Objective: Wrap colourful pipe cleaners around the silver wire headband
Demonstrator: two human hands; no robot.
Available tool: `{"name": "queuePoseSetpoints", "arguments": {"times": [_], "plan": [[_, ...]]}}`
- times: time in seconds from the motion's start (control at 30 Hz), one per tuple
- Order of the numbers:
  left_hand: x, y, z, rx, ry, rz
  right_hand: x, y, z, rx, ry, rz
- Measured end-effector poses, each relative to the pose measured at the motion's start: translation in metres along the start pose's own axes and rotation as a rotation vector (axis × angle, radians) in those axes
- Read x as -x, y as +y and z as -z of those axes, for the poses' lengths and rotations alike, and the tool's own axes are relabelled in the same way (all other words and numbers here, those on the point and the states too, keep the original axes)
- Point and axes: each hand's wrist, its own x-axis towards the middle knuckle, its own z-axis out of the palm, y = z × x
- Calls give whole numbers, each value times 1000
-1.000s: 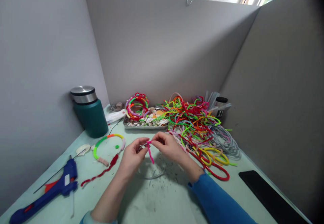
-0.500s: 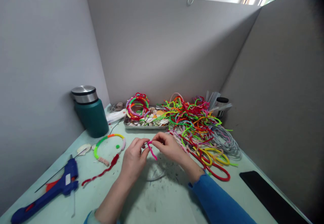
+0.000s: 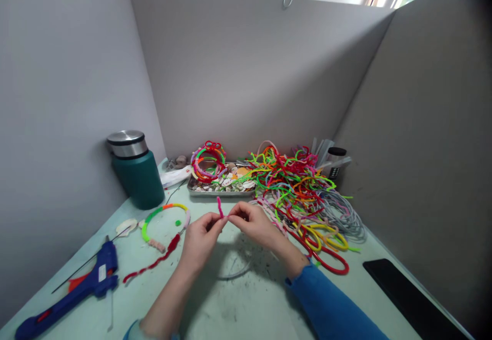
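Note:
My left hand (image 3: 200,237) and my right hand (image 3: 251,223) meet above the middle of the pale green table (image 3: 238,304), fingertips pinched together. Both pinch a short pink pipe cleaner (image 3: 220,208) whose free end sticks upward between the hands. It seems wound on a thin grey wire ring (image 3: 234,273) that curves down under the hands. My right forearm wears a blue sleeve (image 3: 330,304).
A heap of coloured pipe cleaners (image 3: 295,186) lies at the back right. A metal tray (image 3: 219,190) of shells stands behind the hands, a green flask (image 3: 136,168) at left. A blue glue gun (image 3: 73,288), a part-wrapped ring (image 3: 163,212), a red strand (image 3: 154,260) and a black phone (image 3: 407,296) lie around.
The free end of the pink pipe cleaner hung down below the fingers; now it points up. Both hands stay pinched at the same spot.

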Motion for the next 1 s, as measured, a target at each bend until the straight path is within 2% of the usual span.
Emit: {"name": "queuePoseSetpoints", "arguments": {"times": [0.2,0.3,0.37,0.5,0.7,0.9,1.0], "plan": [[-2,-6,2,231,-56,248,1,-2,-1,-16,-27,19],[-2,-8,2,306,-81,297,1,-3,-2,-29,-24,17],[-2,-8,2,260,-81,286,1,-2,-2,-24,-21,14],[-1,-6,1,146,-39,198,0,3,-2,11,11,-20],[0,-2,-1,-3,150,-20,-3,10,-2,-19,64,-89],[4,1,0,-151,118,-272,-3,9,0,-64,61,-99],[5,-1,-1,-239,113,-346,-3,8,0,-69,62,-94]]}}
